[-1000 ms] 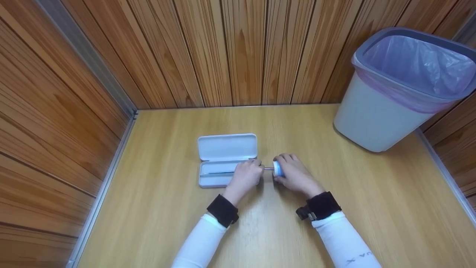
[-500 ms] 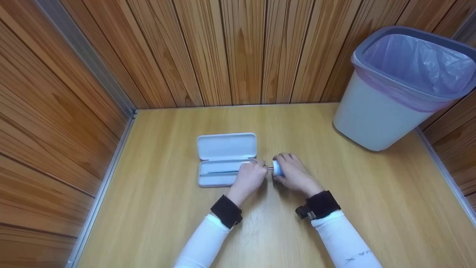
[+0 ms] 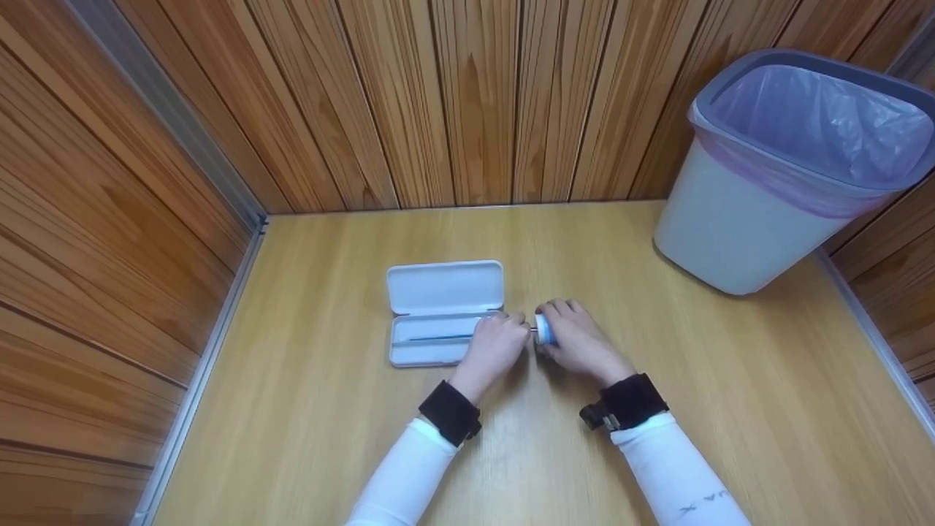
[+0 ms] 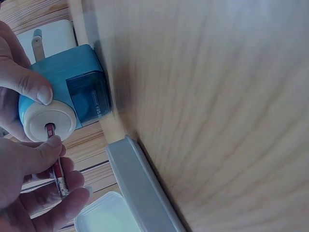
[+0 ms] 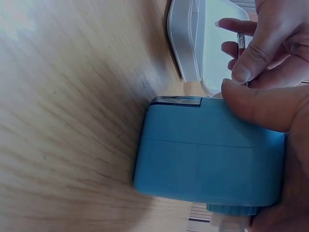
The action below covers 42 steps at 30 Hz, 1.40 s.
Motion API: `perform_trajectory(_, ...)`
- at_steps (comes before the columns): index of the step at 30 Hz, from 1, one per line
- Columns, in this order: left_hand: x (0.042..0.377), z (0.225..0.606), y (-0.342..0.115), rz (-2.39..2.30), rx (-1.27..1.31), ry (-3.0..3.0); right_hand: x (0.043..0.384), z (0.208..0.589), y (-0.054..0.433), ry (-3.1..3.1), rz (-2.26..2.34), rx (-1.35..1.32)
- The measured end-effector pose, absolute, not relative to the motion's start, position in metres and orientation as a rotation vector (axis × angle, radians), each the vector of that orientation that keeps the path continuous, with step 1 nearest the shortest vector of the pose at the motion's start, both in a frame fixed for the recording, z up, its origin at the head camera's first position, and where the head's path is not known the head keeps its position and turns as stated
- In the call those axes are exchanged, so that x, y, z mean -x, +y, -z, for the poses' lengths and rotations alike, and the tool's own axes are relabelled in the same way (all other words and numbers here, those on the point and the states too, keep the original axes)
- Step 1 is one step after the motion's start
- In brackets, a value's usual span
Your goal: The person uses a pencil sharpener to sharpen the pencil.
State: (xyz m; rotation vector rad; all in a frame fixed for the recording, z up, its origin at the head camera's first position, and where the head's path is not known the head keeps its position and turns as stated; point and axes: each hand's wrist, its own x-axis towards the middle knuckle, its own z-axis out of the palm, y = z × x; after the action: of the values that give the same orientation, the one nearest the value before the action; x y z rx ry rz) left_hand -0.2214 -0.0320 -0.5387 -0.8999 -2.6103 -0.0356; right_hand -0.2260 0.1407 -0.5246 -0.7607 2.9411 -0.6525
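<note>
My left hand (image 3: 497, 347) pinches a dark red pencil (image 4: 58, 169) between thumb and fingers. The pencil's front end sits in the hole of a blue crank pencil sharpener (image 4: 60, 72) with a round white front. Around the sharpener's body curls my right hand (image 3: 581, 343), its thumb (image 5: 260, 107) lying near the white front. In the left wrist view, the crank handle (image 4: 37, 46) shows at the far end of the sharpener, and a see-through dark shavings drawer (image 4: 89, 96) faces the camera. The sharpener rests on the wooden tabletop (image 5: 72, 145).
A white pencil case (image 3: 445, 288) lies with its lid raised, just left of the sharpener; my left hand overlaps its right end. At the back right stands a bin (image 3: 752, 212) with a pinkish liner. Wood-panelled walls (image 3: 482, 102) border the table at the back and sides.
My left hand has moved right toward the sharpener, and less of the pencil shows between the hand and the white front. The right hand and sharpener have stayed put.
</note>
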Motion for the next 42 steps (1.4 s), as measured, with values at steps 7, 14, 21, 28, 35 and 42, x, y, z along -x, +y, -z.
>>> perform_trajectory(7, 0.222, 0.538, -0.031, 0.049, 0.903, -2.605, 0.226, 0.525, 0.140, 2.946, 0.667, 0.752)
perform_trajectory(14, 0.223, 0.539, -0.028, 0.056, 0.911, -2.606, 0.226, 0.523, 0.140, 2.929, 0.630, 0.740)
perform_trajectory(21, 0.220, 0.537, -0.027, 0.012, 0.892, -2.639, 0.226, 0.522, 0.140, 2.918, 0.611, 0.737)
perform_trajectory(28, 0.219, 0.535, -0.029, 0.039, 0.872, -2.661, 0.225, 0.522, 0.139, 2.925, 0.611, 0.728)
perform_trajectory(35, 0.218, 0.535, -0.032, 0.107, 0.855, -2.719, 0.223, 0.523, 0.136, 2.947, 0.631, 0.768)
perform_trajectory(42, 0.218, 0.532, -0.037, 0.129, 0.824, -2.804, 0.223, 0.524, 0.129, 2.951, 0.619, 0.785)
